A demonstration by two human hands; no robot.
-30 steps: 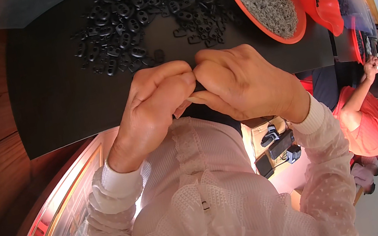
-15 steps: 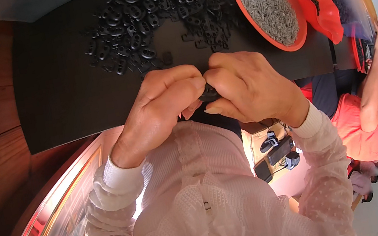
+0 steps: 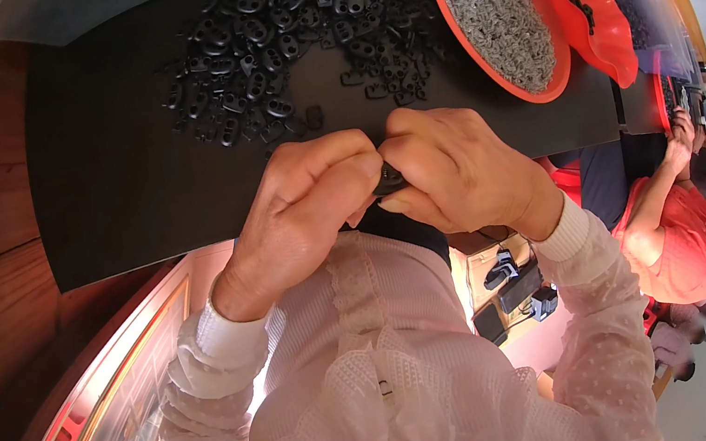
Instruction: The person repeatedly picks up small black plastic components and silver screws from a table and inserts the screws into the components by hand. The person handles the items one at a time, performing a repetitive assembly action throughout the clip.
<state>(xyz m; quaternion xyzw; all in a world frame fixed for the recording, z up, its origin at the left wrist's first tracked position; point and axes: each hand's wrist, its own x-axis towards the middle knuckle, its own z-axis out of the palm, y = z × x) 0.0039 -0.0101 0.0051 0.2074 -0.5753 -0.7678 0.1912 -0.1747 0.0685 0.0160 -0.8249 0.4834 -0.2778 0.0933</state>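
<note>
Close to my body, at the near edge of the black table (image 3: 117, 168), my two hands meet over a small black plastic cord lock (image 3: 389, 178). My left hand (image 3: 302, 196) is closed, its thumb and fingers pinching the piece from the left. From the other side my right hand (image 3: 461, 164) grips it between thumb and curled forefinger. Most of the piece is hidden by the fingers. Beyond them lies a heap of black two-holed cord lock parts (image 3: 253, 30), with smaller black pieces (image 3: 394, 76) at its right.
A red oval bowl (image 3: 564, 60) full of small metal springs (image 3: 497, 20) stands at the right. Beside it is a wavy-rimmed red dish (image 3: 608, 34) holding a few black pieces. Further right a person in a red shirt (image 3: 674, 249) sits working.
My hands stay closed on the cord lock with hardly any shift. The view has tilted slightly. At the right, the other person's raised arm has come down.
</note>
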